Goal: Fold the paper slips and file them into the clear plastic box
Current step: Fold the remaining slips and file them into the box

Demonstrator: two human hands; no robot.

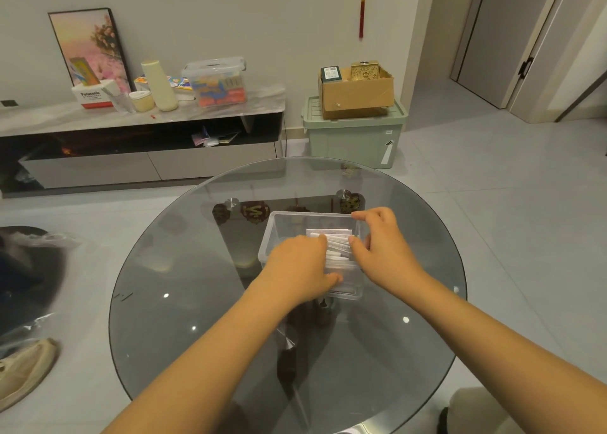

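— So, from the head view: saw what of the task's things?

— Saw a clear plastic box (275, 233), rectangular, open-topped, see-through walls, set near the middle of a round smoked-glass table (184, 269). Held a row of folded white paper slips (335, 241) standing on edge, printed lines faintly visible, packed toward the right half of the box.

— And placed how against the hands?

— Reached over the box from the near side, both. Left hand (300, 269) lay across the box's left and near part, fingers bent down into it, fingertips touching the left end of the slips. Could not tell whether pinching a slip or only pressing. Right hand (382, 244) sat at the box's right edge, thumb against the right end of the slips, index finger stretched along the far rim, other fingers curled down behind the stack; seemed to be gripping the slips between thumb and fingers.

— Anything else around?

— Low TV cabinet (141, 157) along the wall, green storage bin (354, 141) with a cardboard box (358, 95) on top, a shoe (23, 368) on the floor at left.
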